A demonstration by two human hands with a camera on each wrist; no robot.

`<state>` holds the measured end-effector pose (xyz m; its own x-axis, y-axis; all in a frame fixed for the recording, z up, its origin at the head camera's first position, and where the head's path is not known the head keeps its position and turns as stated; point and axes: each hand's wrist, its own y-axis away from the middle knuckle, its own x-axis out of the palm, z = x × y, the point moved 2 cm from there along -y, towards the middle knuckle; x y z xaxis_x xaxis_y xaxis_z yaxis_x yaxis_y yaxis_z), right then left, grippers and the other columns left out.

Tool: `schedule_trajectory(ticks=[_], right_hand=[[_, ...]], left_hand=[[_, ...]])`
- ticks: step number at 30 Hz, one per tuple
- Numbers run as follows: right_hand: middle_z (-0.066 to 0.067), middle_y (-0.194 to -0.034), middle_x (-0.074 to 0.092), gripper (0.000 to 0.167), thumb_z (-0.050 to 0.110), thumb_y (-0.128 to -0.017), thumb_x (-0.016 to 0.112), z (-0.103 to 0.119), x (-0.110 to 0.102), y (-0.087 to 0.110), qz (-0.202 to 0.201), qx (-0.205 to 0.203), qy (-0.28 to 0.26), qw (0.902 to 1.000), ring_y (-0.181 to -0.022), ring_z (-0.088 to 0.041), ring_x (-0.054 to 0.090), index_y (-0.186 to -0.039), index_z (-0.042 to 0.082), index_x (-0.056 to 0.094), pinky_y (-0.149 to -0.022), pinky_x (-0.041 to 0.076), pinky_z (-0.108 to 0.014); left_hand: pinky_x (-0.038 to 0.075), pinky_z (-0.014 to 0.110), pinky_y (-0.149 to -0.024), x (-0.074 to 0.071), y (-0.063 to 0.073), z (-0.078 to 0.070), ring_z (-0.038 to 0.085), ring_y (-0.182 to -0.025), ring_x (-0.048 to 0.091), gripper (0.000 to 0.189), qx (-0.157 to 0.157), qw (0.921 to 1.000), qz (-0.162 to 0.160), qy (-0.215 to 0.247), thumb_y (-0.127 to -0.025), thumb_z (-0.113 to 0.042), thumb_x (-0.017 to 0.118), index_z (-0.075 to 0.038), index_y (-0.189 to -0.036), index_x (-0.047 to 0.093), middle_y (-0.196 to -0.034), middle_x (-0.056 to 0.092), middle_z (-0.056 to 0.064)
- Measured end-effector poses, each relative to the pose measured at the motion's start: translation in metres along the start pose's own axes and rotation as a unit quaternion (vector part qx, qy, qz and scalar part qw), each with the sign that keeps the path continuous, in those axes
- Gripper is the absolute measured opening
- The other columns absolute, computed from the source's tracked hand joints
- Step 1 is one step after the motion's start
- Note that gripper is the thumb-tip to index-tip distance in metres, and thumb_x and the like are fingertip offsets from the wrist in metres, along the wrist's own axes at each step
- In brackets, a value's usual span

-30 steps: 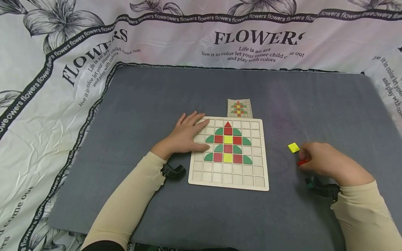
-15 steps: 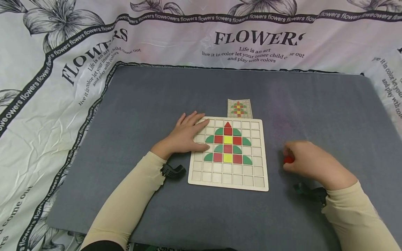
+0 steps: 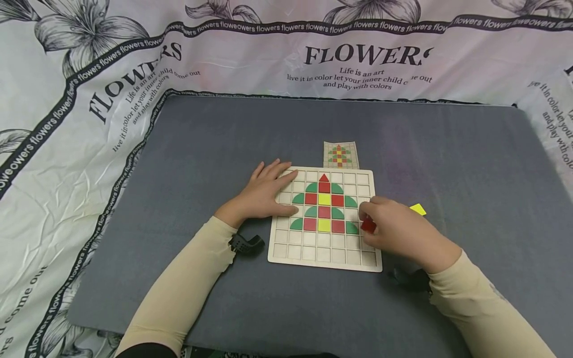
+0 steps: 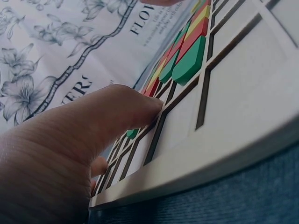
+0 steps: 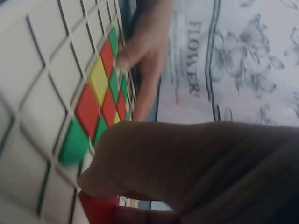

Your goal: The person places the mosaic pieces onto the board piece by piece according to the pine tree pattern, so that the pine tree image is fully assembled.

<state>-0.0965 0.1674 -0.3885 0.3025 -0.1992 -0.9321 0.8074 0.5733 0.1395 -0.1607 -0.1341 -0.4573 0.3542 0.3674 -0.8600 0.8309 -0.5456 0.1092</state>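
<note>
My left hand (image 3: 264,191) rests with spread, straight fingers on the left side of a pale wooden grid board (image 3: 331,256). In the left wrist view its thumb (image 4: 117,109) lies on the grid near a green quarter-round tile (image 4: 189,63). My right hand (image 3: 400,231) pinches a red square tile (image 3: 369,226) over the board's right edge. Red, yellow and green tiles form a tree on the grid, topped by a red triangle (image 3: 324,178). In the right wrist view the red tile (image 5: 98,210) sits between thumb and fingers, close to the grid.
Behind the board lies a small pattern card (image 3: 340,155) showing the same kind of tree. A yellow tile (image 3: 418,209) is on the grey table (image 3: 215,134), partly hidden by my right hand. A flower-printed cloth (image 3: 250,59) surrounds the table.
My right hand has carried the red tile leftward from beside the yellow tile to the board's right edge. The yellow tile shows again behind it. The left hand stays in place.
</note>
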Motion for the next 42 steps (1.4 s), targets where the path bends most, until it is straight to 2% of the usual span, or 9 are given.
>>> schedule_trajectory(ticks=[3,10,18,28,42], right_hand=[[0.001,-0.083,0.059,0.020,0.005,-0.076,0.080,0.011,0.005,-0.007,-0.001,-0.020,0.008,0.9998,-0.068,-0.012,0.051,-0.093,0.010,0.071,-0.057,0.046,-0.027],[0.005,-0.081,0.055,0.017,0.009,-0.081,0.085,0.032,0.018,-0.017,-0.013,-0.080,0.013,0.9966,-0.069,-0.010,0.048,-0.087,0.014,0.069,-0.058,0.046,-0.024],[0.006,-0.081,0.053,0.019,0.004,-0.078,0.080,0.046,0.029,-0.022,-0.019,-0.130,0.009,0.9913,-0.068,-0.009,0.048,-0.089,0.015,0.070,-0.059,0.045,-0.024],[0.005,-0.084,0.059,0.017,0.009,-0.082,0.085,0.050,0.035,-0.022,0.000,-0.140,0.026,0.9899,-0.072,-0.009,0.053,-0.095,0.014,0.075,-0.062,0.051,-0.026],[0.006,-0.087,0.066,0.016,0.005,-0.083,0.088,0.048,0.034,-0.024,-0.006,-0.188,0.001,0.9821,-0.079,-0.010,0.059,-0.093,0.016,0.081,-0.072,0.059,-0.031]], left_hand=[[-0.009,0.056,-0.129,0.000,0.000,0.000,0.030,-0.164,0.003,0.098,0.000,1.0000,-0.001,-0.002,-0.089,-0.059,0.073,-0.017,-0.168,0.031,-0.175,0.018,0.008],[-0.009,0.056,-0.129,-0.001,0.001,-0.001,0.031,-0.164,0.003,0.098,0.003,1.0000,-0.001,-0.001,-0.089,-0.058,0.073,-0.017,-0.167,0.031,-0.175,0.018,0.009],[-0.008,0.055,-0.130,0.000,-0.001,0.000,0.030,-0.164,0.004,0.097,0.001,1.0000,0.000,-0.004,-0.090,-0.059,0.072,-0.018,-0.167,0.031,-0.175,0.019,0.008],[-0.007,0.055,-0.130,0.002,-0.001,0.001,0.030,-0.164,0.004,0.097,0.002,1.0000,-0.003,-0.005,-0.090,-0.059,0.073,-0.018,-0.167,0.032,-0.175,0.020,0.008],[-0.008,0.054,-0.130,0.001,-0.002,0.002,0.028,-0.164,0.003,0.099,-0.006,0.9999,-0.001,-0.009,-0.088,-0.061,0.072,-0.019,-0.168,0.031,-0.175,0.019,0.005]])
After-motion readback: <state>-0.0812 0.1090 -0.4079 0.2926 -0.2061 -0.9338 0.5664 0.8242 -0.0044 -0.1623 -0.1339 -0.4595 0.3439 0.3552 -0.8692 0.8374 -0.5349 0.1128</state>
